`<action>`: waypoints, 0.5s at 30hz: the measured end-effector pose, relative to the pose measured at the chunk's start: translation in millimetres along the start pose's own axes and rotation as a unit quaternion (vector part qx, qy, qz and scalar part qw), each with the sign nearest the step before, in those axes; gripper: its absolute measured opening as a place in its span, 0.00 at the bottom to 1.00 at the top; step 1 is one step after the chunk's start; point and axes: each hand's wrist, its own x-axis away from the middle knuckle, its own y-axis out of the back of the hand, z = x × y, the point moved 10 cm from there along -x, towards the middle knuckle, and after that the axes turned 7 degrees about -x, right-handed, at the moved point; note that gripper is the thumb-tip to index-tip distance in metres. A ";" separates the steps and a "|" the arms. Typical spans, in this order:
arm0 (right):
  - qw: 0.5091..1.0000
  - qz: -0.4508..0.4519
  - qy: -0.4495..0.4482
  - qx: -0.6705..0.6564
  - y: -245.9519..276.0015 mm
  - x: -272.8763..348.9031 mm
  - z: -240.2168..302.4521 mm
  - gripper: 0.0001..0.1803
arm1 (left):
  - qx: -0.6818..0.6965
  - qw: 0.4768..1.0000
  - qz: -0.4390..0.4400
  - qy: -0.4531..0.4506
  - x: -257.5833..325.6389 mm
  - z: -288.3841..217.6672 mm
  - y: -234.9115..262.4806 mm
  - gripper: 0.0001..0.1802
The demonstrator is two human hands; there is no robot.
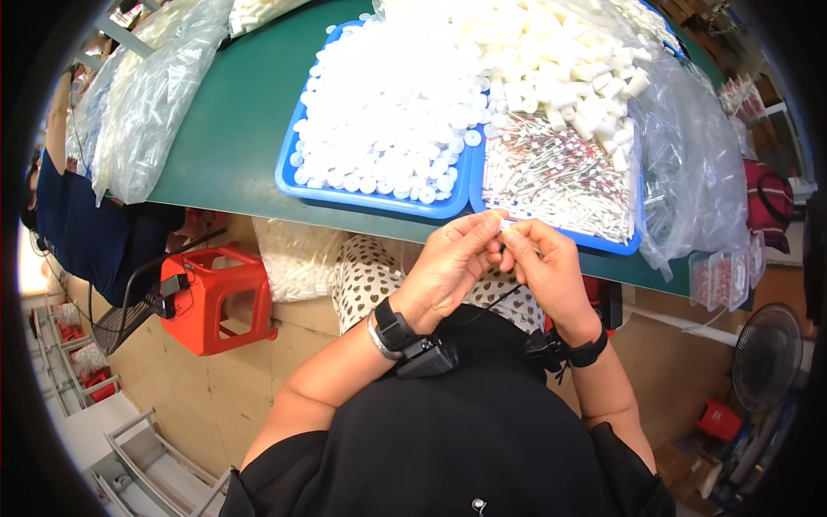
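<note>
Left hand (pixel 448 263), right hand (pixel 547 258) pinch small white piece (pixel 506 225) near right blue tray (pixel 617 246); seemingly fine fingertip work, next needing steady grip.

Left hand (pixel 450 265) and right hand (pixel 546 269) pinch something white (pixel 505 226).

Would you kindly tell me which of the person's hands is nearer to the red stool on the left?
Left. The left hand is well right of the red stool; the right hand is farther right still.
</note>
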 end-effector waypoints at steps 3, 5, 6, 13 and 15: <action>0.989 -0.054 0.057 0.124 20.1 -1.6 21.7 0.09 | -0.005 1.000 -0.004 -0.027 4.4 -11.1 8.1 0.16; 0.886 -0.139 0.219 0.385 43.5 2.9 59.1 0.07 | -0.021 0.999 -0.029 -0.037 8.1 -18.0 10.4 0.16; 0.805 -0.148 0.279 0.502 43.5 5.6 73.4 0.08 | -0.029 0.998 -0.043 -0.042 10.1 -21.4 11.4 0.16; 0.710 -0.126 0.255 0.644 60.8 -16.2 59.0 0.08 | -0.064 0.995 -0.067 -0.026 12.1 -18.8 10.3 0.15; 0.726 -0.130 0.275 0.617 59.6 -16.0 65.1 0.06 | -0.068 0.994 -0.083 -0.025 12.7 -20.1 12.4 0.16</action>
